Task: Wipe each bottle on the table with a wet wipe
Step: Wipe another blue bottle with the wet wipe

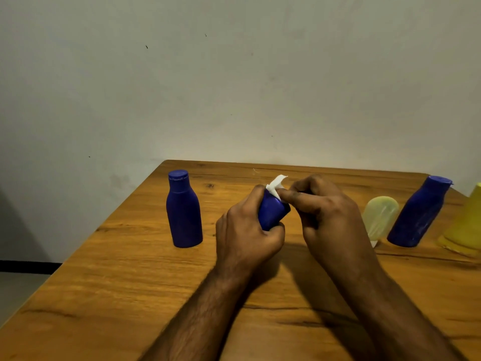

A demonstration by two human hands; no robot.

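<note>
My left hand grips a blue bottle above the middle of the wooden table; most of the bottle is hidden by my fingers. My right hand pinches a white wet wipe against the bottle's top end. A second blue bottle stands upright to the left of my hands. A third blue bottle stands at the right, its cap slightly ajar.
A pale yellow translucent bottle stands just behind my right hand. A yellow cone-shaped object sits at the right edge of the view. A plain wall runs close behind the table's far edge, and the table's left edge slants down to the floor.
</note>
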